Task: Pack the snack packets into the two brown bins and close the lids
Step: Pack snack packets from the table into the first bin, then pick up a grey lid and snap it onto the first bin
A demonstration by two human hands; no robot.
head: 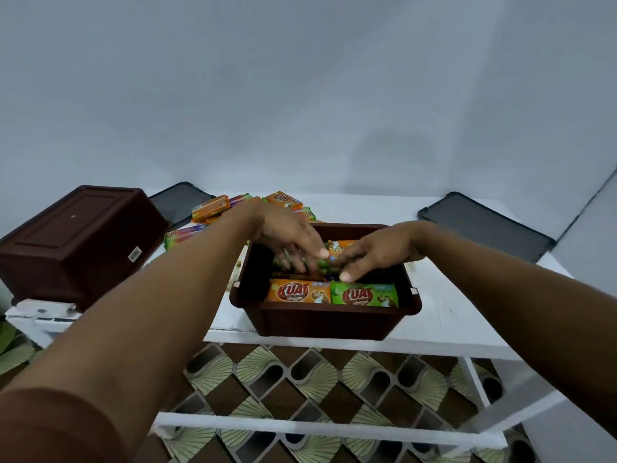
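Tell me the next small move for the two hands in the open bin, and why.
Probably lay the middle packets flat behind the front row and let go. The left hand and right hand both have fingers on them inside the open bin; an orange packet and green packet already lie side by side at its near wall.

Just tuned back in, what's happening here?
A person is packing the open brown bin. The left hand and right hand meet over packets in its middle; blur hides whether they grip or press. An orange packet and a green packet lie by its near wall. Behind it, loose packets are piled. The second brown bin lies upside down at left. The left lid and right lid lie unfitted on the white table.
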